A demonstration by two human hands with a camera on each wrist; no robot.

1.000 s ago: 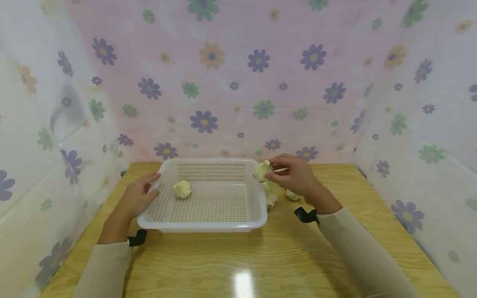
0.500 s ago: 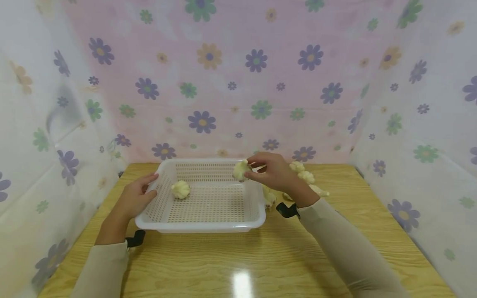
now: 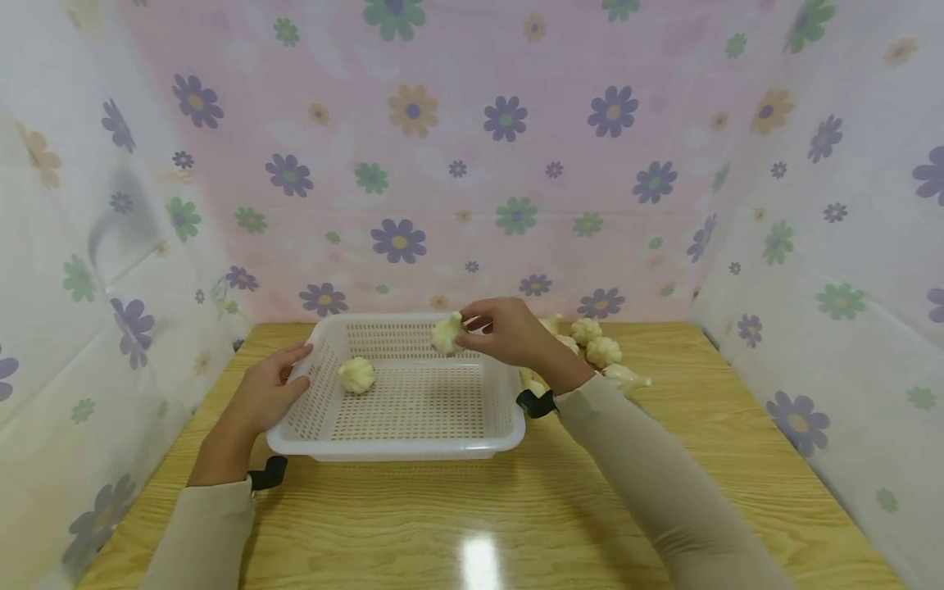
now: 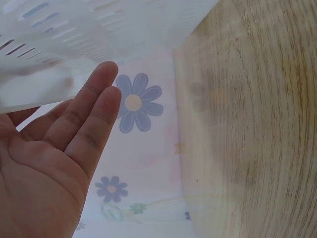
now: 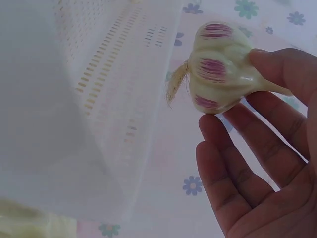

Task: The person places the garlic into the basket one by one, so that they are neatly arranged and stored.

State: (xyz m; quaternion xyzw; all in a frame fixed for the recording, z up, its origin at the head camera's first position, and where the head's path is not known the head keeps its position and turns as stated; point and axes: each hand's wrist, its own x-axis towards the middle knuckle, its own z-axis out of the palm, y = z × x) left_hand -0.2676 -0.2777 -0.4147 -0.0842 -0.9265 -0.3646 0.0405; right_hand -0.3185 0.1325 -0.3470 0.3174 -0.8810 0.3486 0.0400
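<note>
My right hand [image 3: 509, 332] pinches a garlic bulb [image 3: 447, 334] between thumb and fingers, above the white plastic basket [image 3: 398, 448]. In the right wrist view, the garlic bulb [image 5: 215, 69] shows purple streaks, a dry root tuft and a pale stem, with the basket wall beside it. My left hand [image 3: 269, 389] holds the basket's left rim, its thumb over the top. The left wrist view shows the fingers of my left hand [image 4: 59, 144] stretched along the outside, with the thumb hidden. Another garlic bulb [image 3: 357, 375] lies inside the basket at the left.
Several more garlic bulbs [image 3: 604, 351] lie on the wooden table [image 3: 413, 524] to the right of the basket, partly hidden behind my right hand and wrist. A flowered curtain [image 3: 472, 246] encloses the table at the back and both sides.
My right hand has carried the garlic bulb leftward from the basket's right rim to above its inside. The left hand has kept its place on the rim.
</note>
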